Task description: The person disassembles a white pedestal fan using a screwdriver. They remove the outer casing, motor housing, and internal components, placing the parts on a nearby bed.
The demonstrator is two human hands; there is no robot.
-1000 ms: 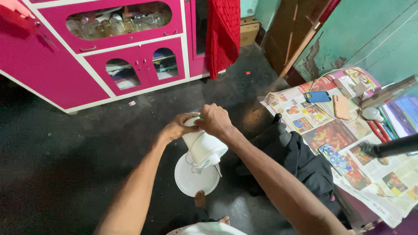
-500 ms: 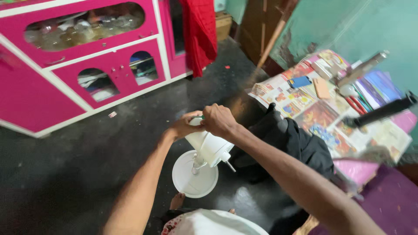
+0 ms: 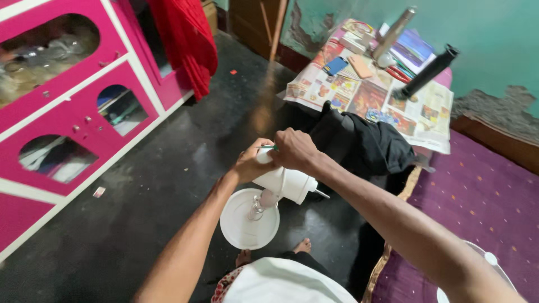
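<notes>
At the far left stands a pink cabinet (image 3: pixel 67 106) with arched glass doors, and a red cloth (image 3: pixel 188 39) hangs beside it. In the middle, above the dark floor (image 3: pixel 168 168), the left hand (image 3: pixel 250 164) is curled around the rear end of a white fan motor housing (image 3: pixel 286 182), which sits tilted on its neck over the round white base (image 3: pixel 247 221). The right hand (image 3: pixel 295 150) is pressed together on a green-handled tool (image 3: pixel 269 147), seemingly a screwdriver, at the housing's back. To work it well, I judge the left hand should brace the housing firmly while the tool stays square to the fastener. Further right, black clothing (image 3: pixel 365 143) lies beside a newspaper-covered worktop (image 3: pixel 432 120) with phones and tools.
</notes>
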